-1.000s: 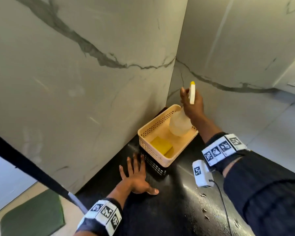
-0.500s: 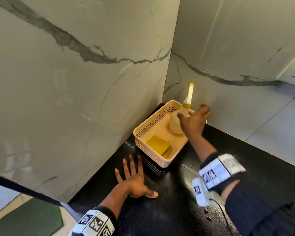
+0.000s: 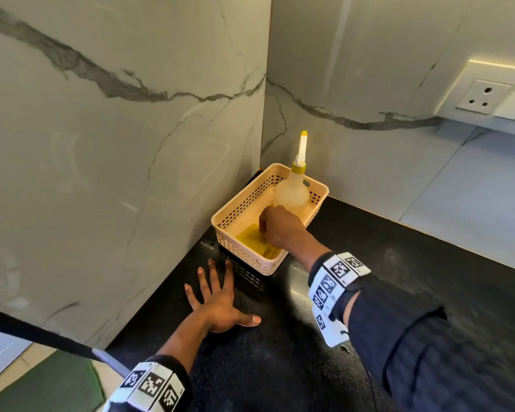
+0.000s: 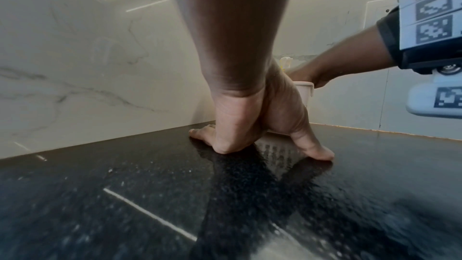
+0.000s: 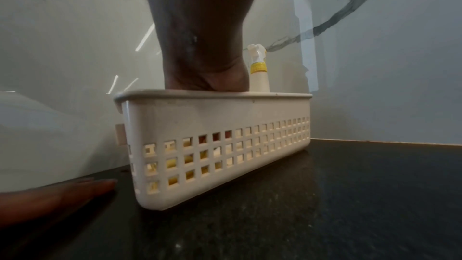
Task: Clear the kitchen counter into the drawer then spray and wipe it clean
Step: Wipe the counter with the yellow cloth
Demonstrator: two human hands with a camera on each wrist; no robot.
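A cream perforated basket stands in the corner of the black counter. A translucent spray bottle with a yellow collar stands upright at its far end, free of any hand. My right hand reaches down into the basket onto a yellow sponge; its fingertips are hidden, so the grip does not show. In the right wrist view the basket wall hides the fingers and the bottle rises behind. My left hand lies flat on the counter in front of the basket, fingers spread, also seen pressing down as the left hand.
Marble walls close the corner on the left and behind. A wall socket sits at upper right. A few crumbs lie on the counter near my right wrist. Below the counter's left edge is a green mat.
My right hand set the spray bottle upright in the basket, let go of it and dropped onto the sponge at the near end. The left hand stayed flat on the counter.
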